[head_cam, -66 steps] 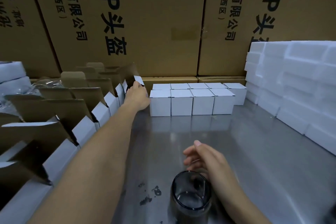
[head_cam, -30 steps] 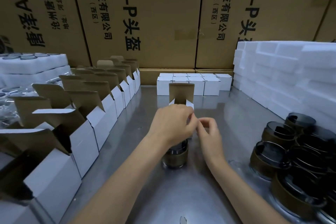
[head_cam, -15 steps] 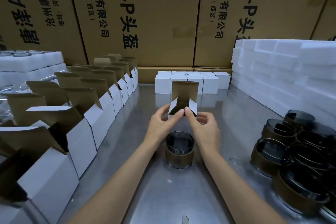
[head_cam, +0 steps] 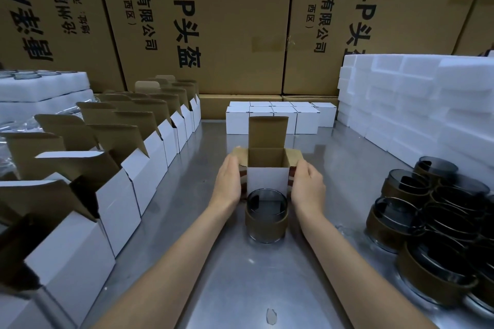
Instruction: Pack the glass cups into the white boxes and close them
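Note:
An open white box (head_cam: 267, 177) stands upright on the steel table (head_cam: 267, 280), its brown lid flap raised and both side flaps spread outward. My left hand (head_cam: 228, 181) holds its left side and my right hand (head_cam: 307, 185) holds its right side, fingers up at the side flaps. Just in front of the box, between my wrists, stands a smoky glass cup (head_cam: 266, 218) with a brown sleeve, upright and untouched.
A row of open white boxes (head_cam: 149, 165) lines the left side. Several closed white boxes (head_cam: 238, 121) sit at the back. Sleeved glass cups (head_cam: 427, 222) are piled at the right, below stacked white foam (head_cam: 417, 104). Big brown cartons (head_cam: 232, 21) wall the rear.
My left hand fetched a box from the left row and brought it to the middle. Both hands spread its flaps, and the box now stands open behind the cup.

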The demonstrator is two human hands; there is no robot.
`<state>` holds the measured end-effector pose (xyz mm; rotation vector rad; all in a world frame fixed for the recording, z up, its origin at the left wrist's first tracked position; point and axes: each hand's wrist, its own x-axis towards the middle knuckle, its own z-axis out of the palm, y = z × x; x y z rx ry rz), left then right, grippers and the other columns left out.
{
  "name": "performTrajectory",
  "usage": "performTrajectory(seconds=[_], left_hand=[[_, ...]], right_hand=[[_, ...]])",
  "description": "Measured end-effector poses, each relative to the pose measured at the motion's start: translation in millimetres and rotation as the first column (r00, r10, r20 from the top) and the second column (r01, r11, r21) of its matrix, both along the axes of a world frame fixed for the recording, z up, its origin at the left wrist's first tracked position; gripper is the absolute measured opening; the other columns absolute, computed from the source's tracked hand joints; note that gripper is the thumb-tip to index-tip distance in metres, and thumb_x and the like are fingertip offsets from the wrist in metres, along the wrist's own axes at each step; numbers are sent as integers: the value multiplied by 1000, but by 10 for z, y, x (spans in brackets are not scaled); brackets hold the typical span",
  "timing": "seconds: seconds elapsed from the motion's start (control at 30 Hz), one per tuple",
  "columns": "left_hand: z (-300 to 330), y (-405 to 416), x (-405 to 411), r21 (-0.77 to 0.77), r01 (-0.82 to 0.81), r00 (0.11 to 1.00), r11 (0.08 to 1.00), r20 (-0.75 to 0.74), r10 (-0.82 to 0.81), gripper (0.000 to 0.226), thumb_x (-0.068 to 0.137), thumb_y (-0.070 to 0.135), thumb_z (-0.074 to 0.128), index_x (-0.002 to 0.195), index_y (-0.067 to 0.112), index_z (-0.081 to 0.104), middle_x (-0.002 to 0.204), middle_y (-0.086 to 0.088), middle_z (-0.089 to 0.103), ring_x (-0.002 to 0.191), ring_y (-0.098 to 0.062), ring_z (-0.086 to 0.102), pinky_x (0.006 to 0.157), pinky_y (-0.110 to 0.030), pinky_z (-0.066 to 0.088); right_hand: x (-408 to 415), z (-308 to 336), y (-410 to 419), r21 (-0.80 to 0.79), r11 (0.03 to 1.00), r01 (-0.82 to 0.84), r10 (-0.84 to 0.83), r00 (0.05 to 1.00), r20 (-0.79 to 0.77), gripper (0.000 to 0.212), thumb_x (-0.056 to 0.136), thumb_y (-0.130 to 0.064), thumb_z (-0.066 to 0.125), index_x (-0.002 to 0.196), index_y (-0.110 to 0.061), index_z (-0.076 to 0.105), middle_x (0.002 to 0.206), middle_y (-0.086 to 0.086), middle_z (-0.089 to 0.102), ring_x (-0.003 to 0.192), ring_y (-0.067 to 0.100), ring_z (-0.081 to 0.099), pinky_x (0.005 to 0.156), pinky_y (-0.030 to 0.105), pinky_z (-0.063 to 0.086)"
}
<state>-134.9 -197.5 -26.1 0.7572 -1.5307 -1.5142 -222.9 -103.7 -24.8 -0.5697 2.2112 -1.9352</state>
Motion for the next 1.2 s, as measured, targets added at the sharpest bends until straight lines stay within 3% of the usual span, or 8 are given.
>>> performTrajectory(seconds=[0.1, 0.2, 0.33, 0.57, 0.9, 1.0, 1.13, 1.2], left_hand=[[24, -38, 47, -128, -8, 995, 992, -97, -5, 35, 98, 11, 32, 125, 31, 42, 118, 3, 55, 87, -19, 59, 70, -29, 53], [37, -118, 68, -330, 24, 999, 944, 35, -13, 39, 95, 2, 30, 111, 22, 59, 120, 8, 55, 109, -14, 52, 93, -36, 44], [78, -206, 116, -293, 101, 993, 951, 94, -77, 44, 96, 6, 30, 119, 20, 64, 127, 2, 57, 122, -12, 47, 106, -33, 38], [161, -202, 158, -249, 191, 982, 949, 36, -188, 46, 71, 23, 39, 106, 36, 67, 63, 11, 47, 57, -6, 37, 54, -18, 30], [161, -227, 159, -121, 201, 978, 972, 75, -193, 50, 67, 27, 44, 108, 41, 67, 58, 16, 53, 65, -5, 49, 73, -26, 42], [157, -235, 155, -133, 216, 975, 967, 82, -206, 51, 69, 27, 43, 113, 38, 65, 58, 20, 55, 60, 3, 52, 73, -26, 42], [175, -205, 146, -158, 225, 973, 961, 78, -215, 50, 68, 25, 43, 111, 39, 64, 55, 21, 50, 55, 6, 48, 67, -23, 39], [185, -197, 140, -167, 225, 974, 960, 76, -215, 49, 67, 25, 43, 110, 39, 64, 55, 21, 51, 57, 5, 49, 68, -22, 40]], right_hand=[[-9, -4, 1, 4, 1000, -16, 16, 1000, 10, 37, 97, -30, 33, 79, -7, 56, 85, 8, 64, 88, 28, 59, 79, 40, 46], [-10, -9, 1, -12, 998, -55, 55, 997, 46, 38, 97, -34, 33, 79, -12, 57, 88, 6, 66, 93, 29, 61, 88, 51, 49], [17, 27, 24, -15, 996, -84, 84, 994, 75, 35, 95, -34, 34, 72, -20, 58, 87, 1, 68, 95, 29, 62, 91, 55, 48], [55, 77, 44, -36, 993, -109, 112, 988, 103, 34, 89, -30, 34, 76, -10, 58, 83, 4, 68, 95, 34, 61, 90, 57, 48], [46, 85, 68, -59, 984, -165, 171, 978, 121, 41, 74, -42, 32, 78, -12, 60, 85, 6, 69, 93, 33, 62, 90, 55, 49], [-39, 143, 70, -34, 978, -205, 208, 962, 176, 26, 85, -37, 40, 81, -19, 58, 95, 5, 67, 91, 28, 61, 80, 41, 51], [-136, 523, 209, 68, 976, -205, 212, 969, -129, 14, 87, -24, 59, 99, -24, 54, 110, -2, 55, 97, 11, 53, 76, 24, 40], [-89, 817, 351, 173, 908, -382, 417, 867, -274, 8, 83, -26, 67, 87, -24, 60, 92, -11, 61, 83, -2, 56, 66, 14, 40]])
